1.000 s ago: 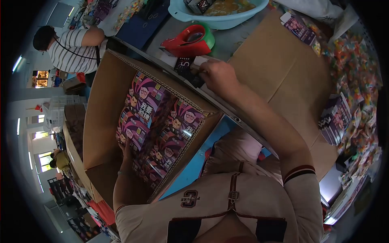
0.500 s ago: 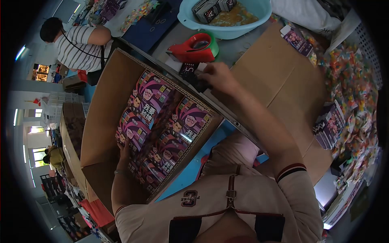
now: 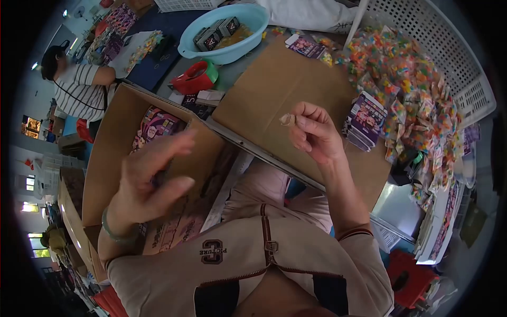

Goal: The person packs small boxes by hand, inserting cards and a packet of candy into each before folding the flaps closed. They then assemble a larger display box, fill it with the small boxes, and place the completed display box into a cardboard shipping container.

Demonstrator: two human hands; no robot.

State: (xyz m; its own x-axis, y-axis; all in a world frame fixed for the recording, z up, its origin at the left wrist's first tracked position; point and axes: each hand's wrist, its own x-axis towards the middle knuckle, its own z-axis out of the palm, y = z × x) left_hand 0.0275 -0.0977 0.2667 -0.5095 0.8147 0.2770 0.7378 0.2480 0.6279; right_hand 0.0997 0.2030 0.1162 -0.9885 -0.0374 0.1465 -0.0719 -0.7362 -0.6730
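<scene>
My left hand (image 3: pixel 150 179) is raised over the near part of an open carton (image 3: pixel 100 164), thumb and fingers apart, holding nothing. Behind it, purple printed packs (image 3: pixel 156 124) lie inside the carton, partly hidden by the hand. My right hand (image 3: pixel 319 132) pinches a small pale, see-through loop (image 3: pixel 288 120), perhaps a rubber band, above a flat cardboard sheet (image 3: pixel 274 90). Just right of that hand lies a fanned stack of purple printed boxes (image 3: pixel 367 119) on the cardboard.
A red tape dispenser (image 3: pixel 193 79) and black-and-white cards (image 3: pixel 203 100) sit by the carton's far edge. Beyond stands a blue basin (image 3: pixel 227 39) with dark boxes. Colourful small packets (image 3: pixel 412 79) heap before a white basket (image 3: pixel 449 47). A person in stripes (image 3: pixel 82 90) is at left.
My right hand has left the dark cards and moved right, now with the pale loop. My left hand has let go of the packs and lifted out of the carton. The view has shifted right.
</scene>
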